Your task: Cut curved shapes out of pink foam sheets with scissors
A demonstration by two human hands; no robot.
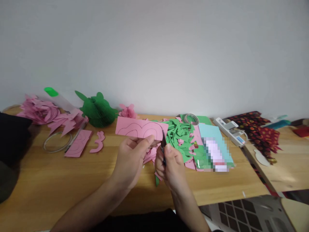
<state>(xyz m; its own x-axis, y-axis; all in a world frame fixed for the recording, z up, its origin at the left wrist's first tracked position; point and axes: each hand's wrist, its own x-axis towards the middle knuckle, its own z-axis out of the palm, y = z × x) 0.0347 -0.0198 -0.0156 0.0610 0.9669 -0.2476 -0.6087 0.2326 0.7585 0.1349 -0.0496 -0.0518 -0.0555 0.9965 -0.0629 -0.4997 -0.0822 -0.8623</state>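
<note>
A pink paper strip with dark curved outlines drawn on it is pinched at its lower edge by my left hand. My right hand is closed around dark scissors, whose blades point up at the strip's right end. Just how far the blades reach into the paper is hard to see. On the table to the left lie another outlined pink paper piece and a cut-out wavy pink shape. Behind and below my hands is a heap of green paper scraps, with pink scraps among them.
Along the wall stand a green honeycomb paper figure and a smaller pink one. Pink scraps are piled at far left, near a tape roll. At right are light blue paper, a power strip and dark patterned cloth.
</note>
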